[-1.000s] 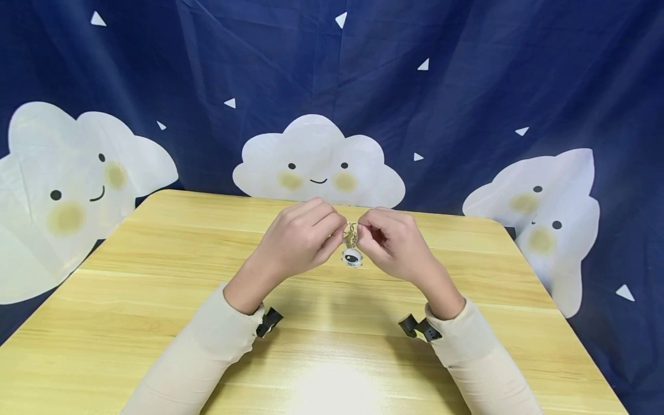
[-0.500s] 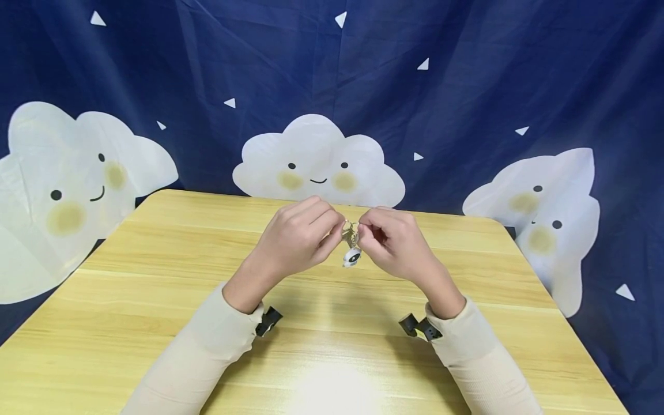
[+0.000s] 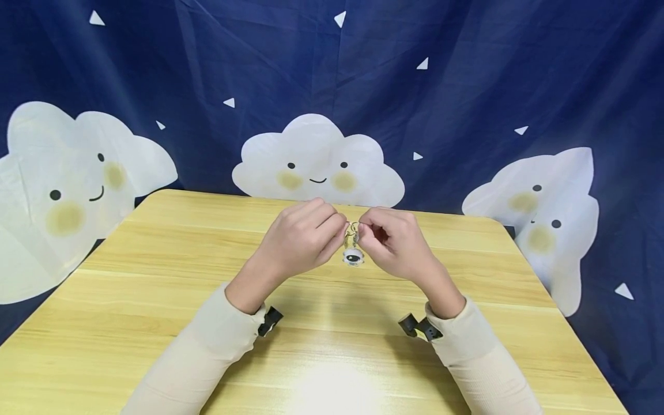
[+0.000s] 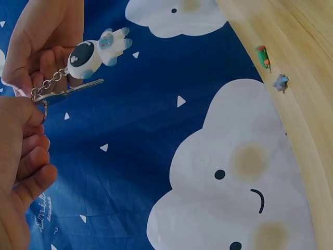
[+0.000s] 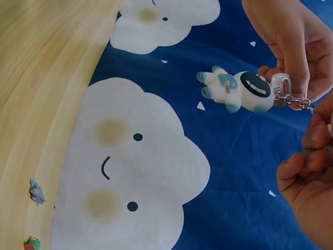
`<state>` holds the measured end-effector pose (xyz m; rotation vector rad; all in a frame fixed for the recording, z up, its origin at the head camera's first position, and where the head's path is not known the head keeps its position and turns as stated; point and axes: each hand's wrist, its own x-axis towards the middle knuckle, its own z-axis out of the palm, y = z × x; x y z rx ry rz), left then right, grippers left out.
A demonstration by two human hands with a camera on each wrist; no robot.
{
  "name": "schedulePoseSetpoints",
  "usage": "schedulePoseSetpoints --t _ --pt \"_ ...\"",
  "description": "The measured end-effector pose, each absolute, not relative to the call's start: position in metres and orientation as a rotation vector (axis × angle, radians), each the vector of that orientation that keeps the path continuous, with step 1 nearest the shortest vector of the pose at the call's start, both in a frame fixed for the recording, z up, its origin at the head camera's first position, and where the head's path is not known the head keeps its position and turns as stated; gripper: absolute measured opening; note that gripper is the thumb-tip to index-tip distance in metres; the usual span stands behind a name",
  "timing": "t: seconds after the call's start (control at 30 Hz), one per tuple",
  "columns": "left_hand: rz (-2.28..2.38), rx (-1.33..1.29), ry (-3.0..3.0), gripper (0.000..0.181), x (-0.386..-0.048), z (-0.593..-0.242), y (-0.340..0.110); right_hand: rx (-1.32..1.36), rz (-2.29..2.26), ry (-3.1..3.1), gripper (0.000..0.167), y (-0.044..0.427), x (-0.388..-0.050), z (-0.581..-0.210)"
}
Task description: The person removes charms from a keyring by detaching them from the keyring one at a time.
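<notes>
A keychain with a small white astronaut charm (image 3: 353, 257) hangs between both hands over the table. Its metal ring (image 3: 354, 227) shows between the fingertips. My left hand (image 3: 306, 236) pinches the ring from one side, and my right hand (image 3: 394, 239) pinches it from the other. In the left wrist view the astronaut (image 4: 99, 53) has a dark visor and blue patches, joined to a short chain (image 4: 52, 82). Beside it a flat metal piece (image 4: 73, 91), like a key, dangles from the ring. Fingers hide the exact pinch points.
The wooden table (image 3: 155, 323) lies below the hands, with a blue cloud-patterned curtain (image 3: 290, 57) behind it. On the tabletop in the left wrist view are a small green-and-red object (image 4: 263, 57) and a small grey-blue object (image 4: 281, 82).
The astronaut charm turned and tilted half a second ago, then turned back with its visor showing. The ring shifts slightly between the fingertips. Both hands stay almost in place.
</notes>
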<state>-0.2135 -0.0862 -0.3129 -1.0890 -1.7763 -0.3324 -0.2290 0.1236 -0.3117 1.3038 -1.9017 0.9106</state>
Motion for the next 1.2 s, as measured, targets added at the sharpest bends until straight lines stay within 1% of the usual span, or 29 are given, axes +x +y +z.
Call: schedulePoseSetpoints --t 0.57,0.8,1.2 --pt "-0.356 -1.045 -1.821 0.011 -0.2128 -0.3128 -0.0869 1.305 0.898 -1.903 0.017 0.1255 -0.2289 -0.3130" --pt "-0.376 -1.088 -1.809 0.007 -0.2131 -0.3126 -0.0864 1.295 0.907 -1.909 0.017 0.1256 -0.2287 -0.3130" --pt "-0.359 -1.111 -1.812 0.009 -0.2134 -0.3130 -0.0874 1.286 0.898 -1.925 0.018 0.1256 -0.2303 -0.3137"
